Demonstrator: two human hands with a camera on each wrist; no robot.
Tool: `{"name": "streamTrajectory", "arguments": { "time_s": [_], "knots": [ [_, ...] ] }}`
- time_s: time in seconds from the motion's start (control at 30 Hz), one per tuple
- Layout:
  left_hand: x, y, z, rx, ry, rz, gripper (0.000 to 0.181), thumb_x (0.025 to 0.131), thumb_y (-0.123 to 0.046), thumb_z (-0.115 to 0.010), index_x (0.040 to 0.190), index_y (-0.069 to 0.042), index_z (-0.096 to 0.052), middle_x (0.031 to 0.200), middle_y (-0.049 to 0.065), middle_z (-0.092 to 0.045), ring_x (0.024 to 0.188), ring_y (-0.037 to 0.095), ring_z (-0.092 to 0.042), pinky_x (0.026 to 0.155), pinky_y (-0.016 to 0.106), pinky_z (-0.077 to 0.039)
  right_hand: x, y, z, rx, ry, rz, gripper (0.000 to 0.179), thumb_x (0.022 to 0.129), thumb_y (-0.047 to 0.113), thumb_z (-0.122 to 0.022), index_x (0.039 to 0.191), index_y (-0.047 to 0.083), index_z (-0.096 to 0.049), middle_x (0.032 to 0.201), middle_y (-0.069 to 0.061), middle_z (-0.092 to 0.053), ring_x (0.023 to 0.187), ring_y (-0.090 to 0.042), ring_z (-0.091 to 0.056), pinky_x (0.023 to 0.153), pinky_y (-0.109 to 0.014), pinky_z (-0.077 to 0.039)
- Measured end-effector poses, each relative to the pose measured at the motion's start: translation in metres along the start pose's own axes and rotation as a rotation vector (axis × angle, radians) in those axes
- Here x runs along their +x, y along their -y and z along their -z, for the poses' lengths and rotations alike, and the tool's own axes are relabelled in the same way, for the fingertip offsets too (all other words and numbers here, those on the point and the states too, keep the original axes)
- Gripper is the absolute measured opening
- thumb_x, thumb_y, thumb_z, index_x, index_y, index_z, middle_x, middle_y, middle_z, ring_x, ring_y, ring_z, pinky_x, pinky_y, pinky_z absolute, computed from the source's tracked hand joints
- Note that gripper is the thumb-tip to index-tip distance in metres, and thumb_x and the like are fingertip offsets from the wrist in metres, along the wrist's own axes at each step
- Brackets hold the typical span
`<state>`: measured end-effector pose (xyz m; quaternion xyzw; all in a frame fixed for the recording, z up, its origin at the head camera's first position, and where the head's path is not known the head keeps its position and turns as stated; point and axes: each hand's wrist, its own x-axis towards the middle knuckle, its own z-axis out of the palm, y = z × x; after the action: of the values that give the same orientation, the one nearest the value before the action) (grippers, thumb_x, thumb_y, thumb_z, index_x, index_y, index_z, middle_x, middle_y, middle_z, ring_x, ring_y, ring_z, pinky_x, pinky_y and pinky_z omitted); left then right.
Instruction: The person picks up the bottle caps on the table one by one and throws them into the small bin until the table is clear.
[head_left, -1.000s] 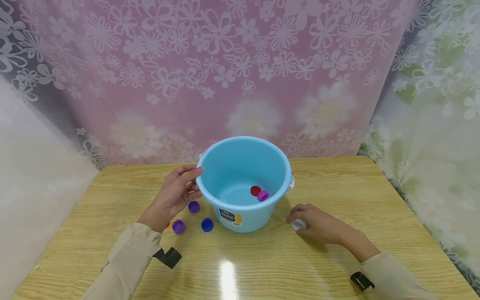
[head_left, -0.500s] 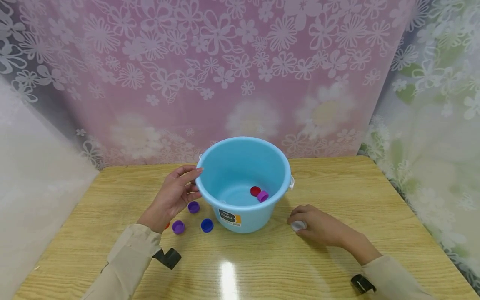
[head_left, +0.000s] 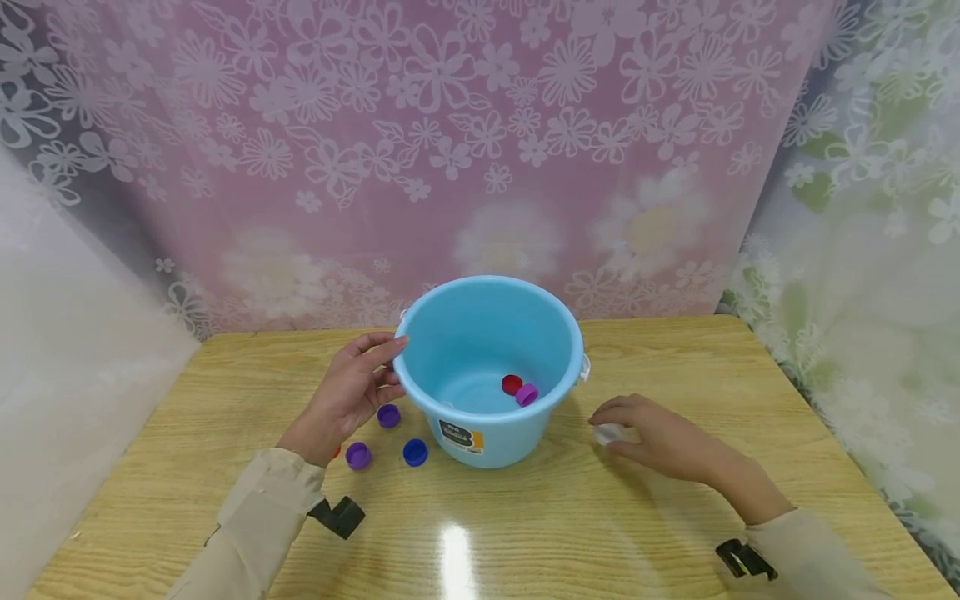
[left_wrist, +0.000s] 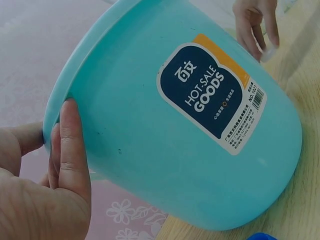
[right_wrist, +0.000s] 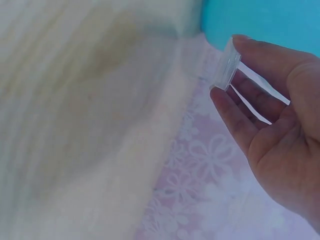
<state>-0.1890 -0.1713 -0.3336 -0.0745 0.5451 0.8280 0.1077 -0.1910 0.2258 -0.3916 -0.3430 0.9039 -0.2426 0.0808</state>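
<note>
A light blue bucket stands upright at the table's middle. My left hand grips its left rim, thumb over the edge and fingers against the outer wall, as the left wrist view also shows. To the bucket's right, my right hand pinches a white bottle cap just above the table. In the right wrist view that cap sits between thumb and fingertips, its ribbed side showing. Inside the bucket lie a red cap and a magenta cap.
Left of the bucket on the wooden table lie a blue cap, purple caps and an orange-red one partly hidden by my left wrist. A white handle joint juts from the bucket's right side. Flowered curtain hangs behind.
My right hand has lifted the white cap slightly and shifted a little to the right and away from me. The left hand keeps its grip on the bucket's rim.
</note>
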Motion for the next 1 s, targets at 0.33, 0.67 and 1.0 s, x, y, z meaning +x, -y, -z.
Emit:
{"name": "streamTrajectory", "arguments": {
  "time_s": [0.33,0.67,1.0],
  "knots": [
    [-0.001,-0.001,-0.001,0.010,-0.006,-0.002,0.033,0.092,-0.021,-0.067,0.115,-0.007,-0.048,0.077,0.005,-0.059,0.056,0.011,-0.060,0.056,0.024,-0.057,-0.005,0.005,0.040,-0.025,-0.143,-0.006,0.034,0.094,0.023,-0.064,0.124,0.008,-0.061,0.122,-0.008,-0.060,0.107,-0.028,-0.058,0.081,-0.045,-0.054],
    [0.000,-0.001,-0.001,0.004,-0.005,-0.003,0.032,0.092,-0.021,-0.066,0.115,-0.007,-0.048,0.076,0.005,-0.058,0.055,0.011,-0.059,0.055,0.024,-0.057,-0.003,0.018,0.101,-0.066,-0.350,-0.015,0.038,0.093,0.021,-0.066,0.128,0.008,-0.060,0.128,-0.014,-0.057,0.105,-0.035,-0.060,0.084,-0.049,-0.052],
    [0.000,0.000,-0.001,0.004,-0.006,-0.003,0.030,0.093,-0.020,-0.065,0.114,-0.006,-0.048,0.077,0.006,-0.059,0.055,0.011,-0.059,0.055,0.025,-0.057,0.029,0.043,0.131,-0.021,-0.425,0.047,0.036,0.090,0.016,-0.068,0.125,0.009,-0.062,0.125,-0.009,-0.059,0.108,-0.031,-0.060,0.087,-0.025,-0.052]
  ]
}}
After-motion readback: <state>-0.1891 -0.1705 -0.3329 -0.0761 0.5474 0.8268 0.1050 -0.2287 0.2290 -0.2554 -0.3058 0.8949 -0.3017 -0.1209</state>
